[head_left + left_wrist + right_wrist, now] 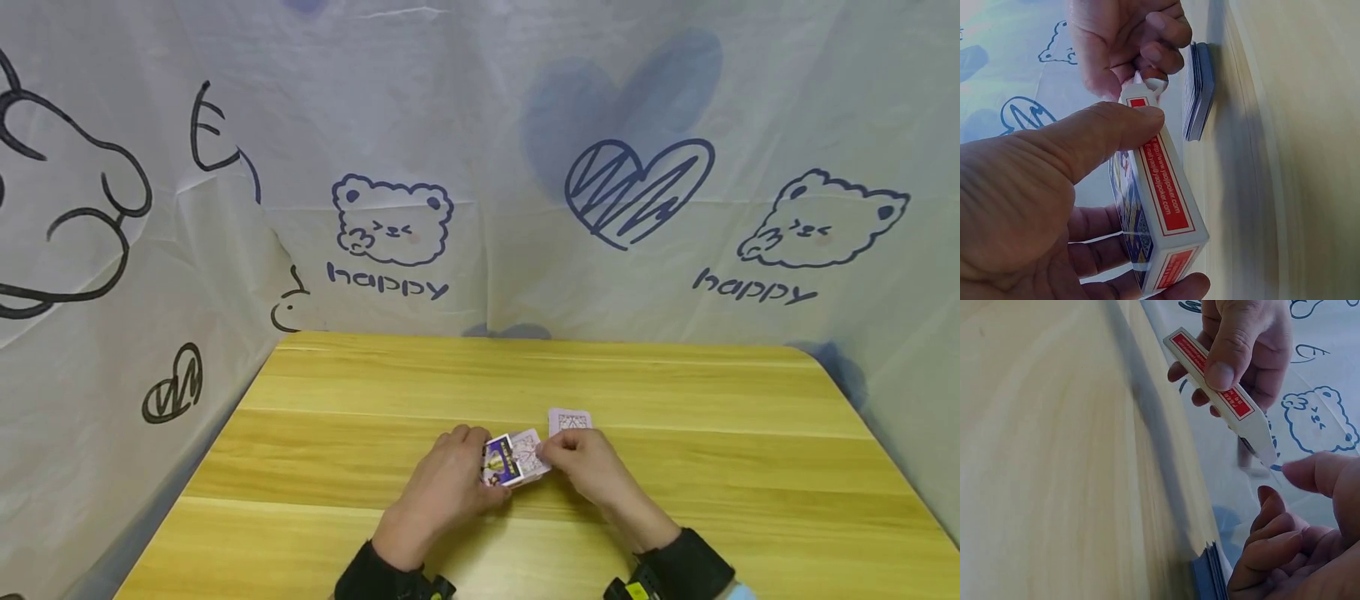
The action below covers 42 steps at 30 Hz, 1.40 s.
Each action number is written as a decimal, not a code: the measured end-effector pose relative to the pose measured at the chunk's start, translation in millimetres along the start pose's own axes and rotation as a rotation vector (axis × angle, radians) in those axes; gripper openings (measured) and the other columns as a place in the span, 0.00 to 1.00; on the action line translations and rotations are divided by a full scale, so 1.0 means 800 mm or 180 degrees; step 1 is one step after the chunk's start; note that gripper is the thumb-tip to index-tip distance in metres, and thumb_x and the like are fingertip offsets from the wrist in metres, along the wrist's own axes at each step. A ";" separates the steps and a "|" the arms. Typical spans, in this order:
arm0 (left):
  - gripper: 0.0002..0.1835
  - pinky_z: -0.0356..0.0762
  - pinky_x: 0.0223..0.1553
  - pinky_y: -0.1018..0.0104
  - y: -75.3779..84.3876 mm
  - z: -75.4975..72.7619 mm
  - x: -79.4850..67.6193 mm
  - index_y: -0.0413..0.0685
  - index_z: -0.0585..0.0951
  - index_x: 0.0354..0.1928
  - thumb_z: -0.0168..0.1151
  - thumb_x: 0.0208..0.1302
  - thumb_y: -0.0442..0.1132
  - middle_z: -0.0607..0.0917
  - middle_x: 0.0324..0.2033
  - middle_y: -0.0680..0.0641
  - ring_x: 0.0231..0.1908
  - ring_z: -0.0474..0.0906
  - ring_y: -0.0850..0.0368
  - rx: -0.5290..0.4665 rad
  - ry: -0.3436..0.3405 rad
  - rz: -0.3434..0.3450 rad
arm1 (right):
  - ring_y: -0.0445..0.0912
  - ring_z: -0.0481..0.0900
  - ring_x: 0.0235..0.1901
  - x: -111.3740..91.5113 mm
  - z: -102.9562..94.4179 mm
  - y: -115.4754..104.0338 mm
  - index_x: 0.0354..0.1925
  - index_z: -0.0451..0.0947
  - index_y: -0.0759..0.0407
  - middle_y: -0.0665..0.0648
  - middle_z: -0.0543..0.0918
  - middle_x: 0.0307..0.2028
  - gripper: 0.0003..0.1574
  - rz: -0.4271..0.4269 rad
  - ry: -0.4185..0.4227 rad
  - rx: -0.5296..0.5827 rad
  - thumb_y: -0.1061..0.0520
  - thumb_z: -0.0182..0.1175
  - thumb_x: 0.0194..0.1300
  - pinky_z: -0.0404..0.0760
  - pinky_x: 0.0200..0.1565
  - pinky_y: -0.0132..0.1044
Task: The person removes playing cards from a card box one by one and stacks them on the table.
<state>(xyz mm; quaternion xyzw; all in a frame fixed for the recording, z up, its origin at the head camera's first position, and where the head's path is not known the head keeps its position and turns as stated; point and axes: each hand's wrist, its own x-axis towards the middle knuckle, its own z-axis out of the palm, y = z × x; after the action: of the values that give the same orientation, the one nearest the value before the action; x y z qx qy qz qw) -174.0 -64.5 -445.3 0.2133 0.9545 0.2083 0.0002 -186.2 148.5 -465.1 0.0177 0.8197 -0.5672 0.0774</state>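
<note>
My left hand (446, 479) grips a playing card box (501, 462), with the thumb along its narrow red-and-white side and the other fingers beneath. A purple picture and a pale patterned part show on its upper face in the head view. In the left wrist view the white flap (1159, 86) stands out at the far end of the box. There my right hand (588, 467) has its thumb and forefinger, pinching at the thin tip of the flap; its other fingers curl inward. A stack of playing cards (570, 419) lies on the table just beyond the right hand, patterned back up.
The wood-grain table (337, 417) spreads around both hands. White cloth (510, 167) with bear and heart drawings hangs behind the table and at its sides. Black bands (686, 567) with small cameras sit on both wrists.
</note>
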 end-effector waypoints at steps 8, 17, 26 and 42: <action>0.40 0.73 0.34 0.63 -0.002 -0.002 0.001 0.38 0.73 0.55 0.75 0.44 0.54 0.76 0.38 0.48 0.35 0.70 0.55 -0.0075 -0.0028 -0.0147 | 0.42 0.64 0.19 -0.005 -0.004 0.003 0.25 0.80 0.63 0.51 0.75 0.21 0.11 -0.0064 -0.0185 0.0020 0.56 0.69 0.54 0.60 0.19 0.32; 0.41 0.73 0.34 0.63 -0.002 -0.002 0.002 0.38 0.73 0.57 0.76 0.44 0.55 0.76 0.39 0.48 0.35 0.70 0.55 -0.0080 -0.0074 -0.0220 | 0.44 0.70 0.19 0.000 -0.009 0.005 0.29 0.81 0.65 0.57 0.78 0.21 0.08 0.0120 -0.0048 0.0437 0.59 0.65 0.59 0.69 0.19 0.33; 0.40 0.72 0.31 0.63 -0.003 -0.002 0.002 0.36 0.74 0.53 0.76 0.43 0.54 0.76 0.35 0.47 0.32 0.70 0.55 -0.0065 0.0005 -0.0210 | 0.45 0.72 0.23 0.001 -0.017 0.002 0.36 0.79 0.68 0.60 0.78 0.26 0.11 0.0056 0.0188 0.0800 0.58 0.62 0.62 0.71 0.20 0.33; 0.40 0.73 0.31 0.62 -0.006 0.003 0.002 0.36 0.74 0.53 0.76 0.43 0.56 0.77 0.36 0.46 0.33 0.71 0.54 0.0031 0.0033 -0.0203 | 0.47 0.71 0.28 0.037 -0.108 0.001 0.46 0.78 0.68 0.60 0.75 0.31 0.18 -0.0148 0.0203 0.0109 0.53 0.57 0.69 0.74 0.25 0.34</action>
<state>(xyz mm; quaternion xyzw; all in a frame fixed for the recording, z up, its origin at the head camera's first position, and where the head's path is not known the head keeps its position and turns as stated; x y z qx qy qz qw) -177.7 -66.9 -449.2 0.1816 0.9618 0.2046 0.0008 -224.3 227.8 -440.0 0.0181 0.8122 -0.5819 0.0377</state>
